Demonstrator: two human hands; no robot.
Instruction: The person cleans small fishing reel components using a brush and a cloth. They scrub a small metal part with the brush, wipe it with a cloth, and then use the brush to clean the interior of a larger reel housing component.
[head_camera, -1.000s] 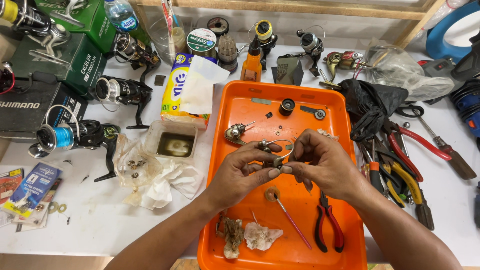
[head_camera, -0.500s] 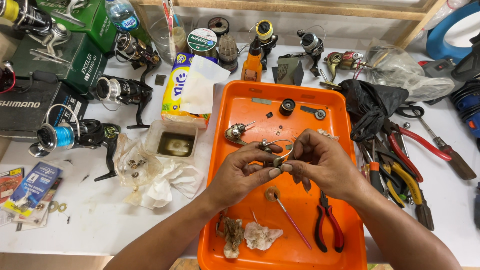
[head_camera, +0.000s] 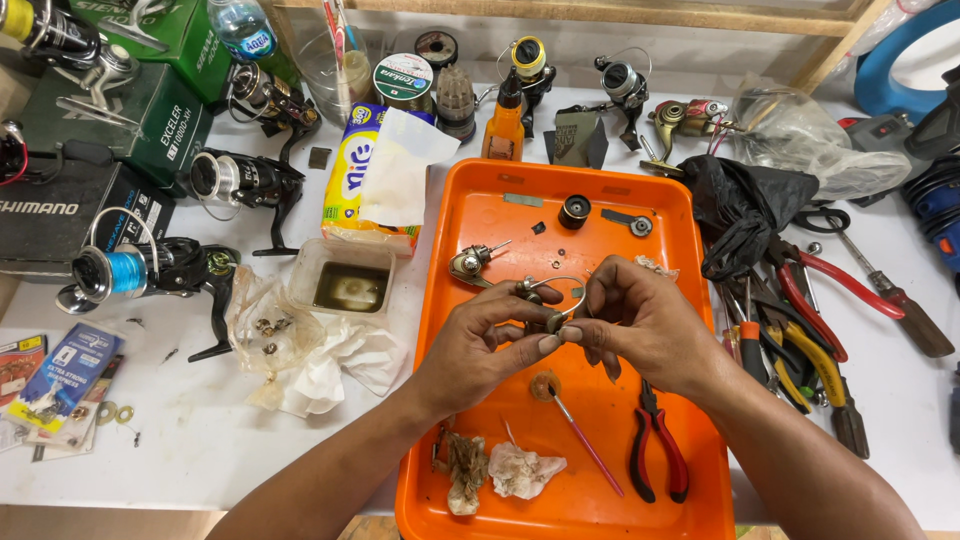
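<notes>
Both hands, left hand (head_camera: 480, 345) and right hand (head_camera: 640, 320), pinch a small reel bail part (head_camera: 553, 305) mid-frame above the orange tray (head_camera: 600, 500); other reel parts (head_camera: 472, 263) lie unassembled there.

Two dark green reel boxes (head_camera: 150, 110) stand stacked at the table's far left corner, with a flat black box (head_camera: 60, 215) in front of them. A yellow and blue tissue pack (head_camera: 352, 180), white sheets spilling out, lies just left of the orange tray. Small blue and white tackle packets (head_camera: 62, 378) lie at the near left edge, and a bottle's blue label (head_camera: 245, 42) shows at the back
</notes>
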